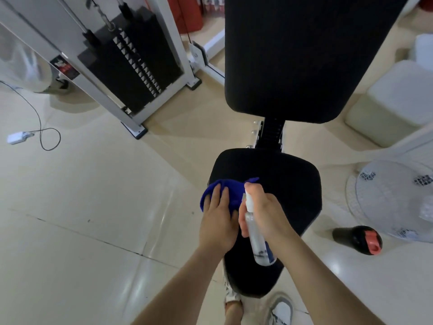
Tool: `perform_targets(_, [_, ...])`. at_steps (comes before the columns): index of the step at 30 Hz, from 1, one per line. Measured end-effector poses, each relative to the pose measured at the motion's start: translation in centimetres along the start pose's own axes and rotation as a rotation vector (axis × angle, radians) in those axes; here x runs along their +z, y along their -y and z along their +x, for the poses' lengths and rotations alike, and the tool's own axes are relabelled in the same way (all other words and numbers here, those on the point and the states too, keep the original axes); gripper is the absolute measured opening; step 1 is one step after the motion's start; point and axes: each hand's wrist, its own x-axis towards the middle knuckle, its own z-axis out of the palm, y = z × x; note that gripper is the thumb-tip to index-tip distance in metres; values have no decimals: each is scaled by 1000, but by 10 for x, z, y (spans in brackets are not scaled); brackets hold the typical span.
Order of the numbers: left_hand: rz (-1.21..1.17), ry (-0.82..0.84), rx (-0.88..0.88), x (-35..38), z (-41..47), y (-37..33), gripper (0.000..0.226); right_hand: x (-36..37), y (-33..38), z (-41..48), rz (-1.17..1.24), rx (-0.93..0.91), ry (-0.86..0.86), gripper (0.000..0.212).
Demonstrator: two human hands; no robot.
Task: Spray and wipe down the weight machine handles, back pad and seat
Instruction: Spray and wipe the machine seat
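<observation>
Clutter rings the black seat on the pale tiled floor: one white fan lying at the right, one black bottle with a red cap on its side just in front of the fan, and two pale boxy blocks further back on the right. To the left stands a white machine frame holding one stack of black weight plates, with a thin black cable running across the floor to a small white plug. A dark label on the frame carries red marks too blurred to read; white letters on a red surface at the top edge are also unreadable.

The black back pad rises behind the seat, joined to it by a dark post. Nothing lies between the hands and the seat.

The left hand presses flat on one blue cloth at the seat's left edge, fingers spread over it. The right hand is wrapped around one clear spray bottle, thumb up by its white nozzle, which points toward the cloth. The bottle's blue-and-white label is too small to read. One grey and white shoe shows below the seat's front end.
</observation>
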Motion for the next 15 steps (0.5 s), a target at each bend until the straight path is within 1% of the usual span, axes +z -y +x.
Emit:
perform_targets(3, [3, 7, -14, -25, 50, -1, 58, 2, 12, 28, 15, -16, -35, 60])
perform_targets(5, [-8, 40, -45, -43, 83, -4, 55, 1, 17, 47, 13, -9, -84, 58])
perform_targets(8, [-150, 138, -107, -58, 126, -4, 46, 2, 20, 69, -3, 15, -122, 58])
perform_targets(10, [-243, 167, -95, -60, 141, -4, 43, 1, 21, 75, 18, 37, -107, 56])
perform_targets(12, [-320, 169, -133, -58, 141, -2, 49, -3, 21, 76, 53, 79, -74, 56])
perform_targets(15, [-386, 113, -176, -51, 115, 9, 54, -13, 19, 68, 73, 152, 12, 62])
